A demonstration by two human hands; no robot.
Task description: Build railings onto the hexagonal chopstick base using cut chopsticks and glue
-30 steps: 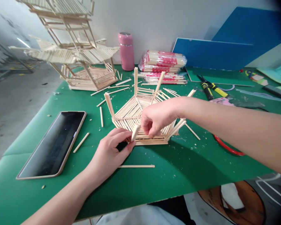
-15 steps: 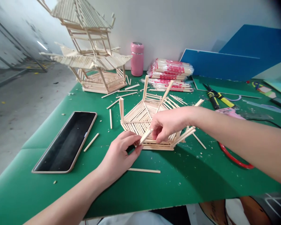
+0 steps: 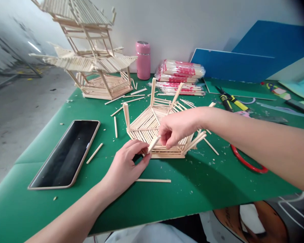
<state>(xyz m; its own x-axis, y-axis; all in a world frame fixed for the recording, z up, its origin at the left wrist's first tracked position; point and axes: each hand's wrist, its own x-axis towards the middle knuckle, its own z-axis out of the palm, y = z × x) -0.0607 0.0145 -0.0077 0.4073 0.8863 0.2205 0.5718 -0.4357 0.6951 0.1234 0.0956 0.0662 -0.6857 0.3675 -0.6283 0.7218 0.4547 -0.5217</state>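
A six-sided base of pale wooden sticks point(image 3: 144, 125) rests on the table, with upright posts at its corners. At its near left corner, my left hand point(image 3: 128, 162) grips a post point(image 3: 154, 144) between thumb and fingers, and the post leans to the right. My right hand point(image 3: 176, 130) reaches over the base from the right. Its thumb and fingers are pinched on a thin wooden stick at the near side, just right of that post. The fingertips partly hide this stick. One loose stick point(image 3: 154, 181) lies in front of the base.
A black phone point(image 3: 64, 155) lies at left. Behind stand a stick pagoda point(image 3: 106, 84), a pink bottle point(image 3: 143, 62) and wrapped stick bundles point(image 3: 179, 72). Pliers point(image 3: 230, 99) and a red ring-shaped handle point(image 3: 248, 165) are at right, with blue boards point(image 3: 233, 65) against the wall.
The view has shifted slightly, so everything sits a little further left. Both hands keep nearly the same hold at the near left corner of the base.
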